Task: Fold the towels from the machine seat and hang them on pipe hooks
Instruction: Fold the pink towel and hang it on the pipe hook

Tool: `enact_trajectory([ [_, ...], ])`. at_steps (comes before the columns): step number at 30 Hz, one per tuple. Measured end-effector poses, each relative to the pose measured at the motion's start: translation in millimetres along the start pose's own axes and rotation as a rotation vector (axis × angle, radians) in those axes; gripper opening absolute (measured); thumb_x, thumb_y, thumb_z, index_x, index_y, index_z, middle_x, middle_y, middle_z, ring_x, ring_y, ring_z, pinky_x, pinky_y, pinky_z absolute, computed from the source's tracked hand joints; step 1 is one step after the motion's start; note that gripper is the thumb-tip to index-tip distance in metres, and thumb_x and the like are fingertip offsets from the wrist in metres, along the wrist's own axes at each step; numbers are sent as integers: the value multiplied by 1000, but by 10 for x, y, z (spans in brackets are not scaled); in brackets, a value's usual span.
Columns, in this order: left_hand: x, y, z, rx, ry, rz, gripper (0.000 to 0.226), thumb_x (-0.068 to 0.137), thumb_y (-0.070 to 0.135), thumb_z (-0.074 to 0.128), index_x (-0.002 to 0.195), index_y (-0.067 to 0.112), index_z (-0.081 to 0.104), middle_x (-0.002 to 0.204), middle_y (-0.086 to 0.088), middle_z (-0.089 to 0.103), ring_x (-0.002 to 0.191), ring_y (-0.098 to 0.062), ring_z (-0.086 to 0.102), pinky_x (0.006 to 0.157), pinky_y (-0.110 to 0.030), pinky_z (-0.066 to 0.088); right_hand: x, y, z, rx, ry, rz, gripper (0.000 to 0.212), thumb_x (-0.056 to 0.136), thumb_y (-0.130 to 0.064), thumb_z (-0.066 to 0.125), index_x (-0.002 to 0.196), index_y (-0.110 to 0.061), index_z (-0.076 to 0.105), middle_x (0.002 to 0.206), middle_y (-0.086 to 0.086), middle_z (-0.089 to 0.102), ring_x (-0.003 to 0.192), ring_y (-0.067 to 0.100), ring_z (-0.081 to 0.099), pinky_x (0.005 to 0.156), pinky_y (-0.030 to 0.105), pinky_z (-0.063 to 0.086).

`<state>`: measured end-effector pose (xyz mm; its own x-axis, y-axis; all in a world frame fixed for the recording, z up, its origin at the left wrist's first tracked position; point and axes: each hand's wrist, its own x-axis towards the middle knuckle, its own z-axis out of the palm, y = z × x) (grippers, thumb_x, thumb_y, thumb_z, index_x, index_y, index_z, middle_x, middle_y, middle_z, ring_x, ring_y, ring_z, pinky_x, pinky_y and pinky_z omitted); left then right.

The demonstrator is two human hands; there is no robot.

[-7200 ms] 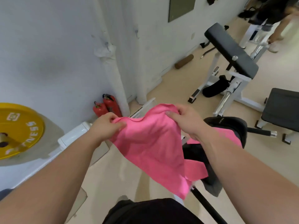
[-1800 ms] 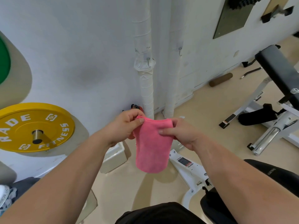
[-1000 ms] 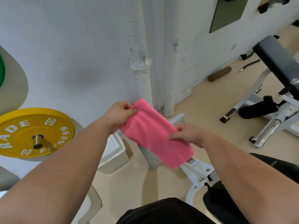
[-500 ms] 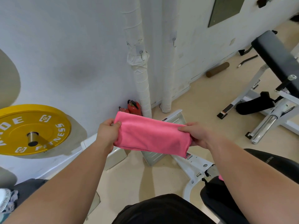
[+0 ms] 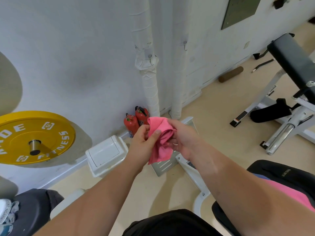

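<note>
A pink towel (image 5: 162,138), folded small and bunched, hangs between my two hands at the middle of the view. My left hand (image 5: 142,143) pinches its left side with thumb on top. My right hand (image 5: 183,138) grips its right side, fingers curled around the fold. Two white wrapped pipes run up the wall ahead; the left pipe (image 5: 150,86) carries a small metal hook (image 5: 150,59), and a second hook (image 5: 185,46) sits on the right pipe (image 5: 178,74). Another pink towel (image 5: 293,195) lies on the black machine seat (image 5: 279,172) at lower right.
Two red fire extinguishers (image 5: 136,121) stand at the foot of the left pipe. A white box (image 5: 105,154) sits on the floor by the wall. A yellow weight plate (image 5: 32,138) hangs at left. A padded bench machine (image 5: 293,62) stands at right.
The towel, stretched wide between my hands half a second ago, is now folded over and gathered into a compact bundle as my hands came together.
</note>
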<state>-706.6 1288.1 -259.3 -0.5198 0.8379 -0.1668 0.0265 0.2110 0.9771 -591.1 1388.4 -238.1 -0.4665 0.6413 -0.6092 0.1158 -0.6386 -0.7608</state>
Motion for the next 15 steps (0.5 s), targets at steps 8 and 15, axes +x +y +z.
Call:
enact_trajectory([
  [8,152,136,213,-134,33,-84,18,98,14,63,115,17,69,107,-10,76,99,-27,72,88,-42,59,-76,-146,-260,-178,-213,-150,44,85,-8,47,123,-12,70,87,16,65,72,18,71,56,22,41],
  [15,307,353,323,-386,-110,-219,29,98,3,56,125,5,66,115,-19,72,95,-27,71,85,-38,61,252,-262,-583,-817,106,-850,66,68,-50,71,132,-41,59,132,-1,52,120,14,48,107,29,35],
])
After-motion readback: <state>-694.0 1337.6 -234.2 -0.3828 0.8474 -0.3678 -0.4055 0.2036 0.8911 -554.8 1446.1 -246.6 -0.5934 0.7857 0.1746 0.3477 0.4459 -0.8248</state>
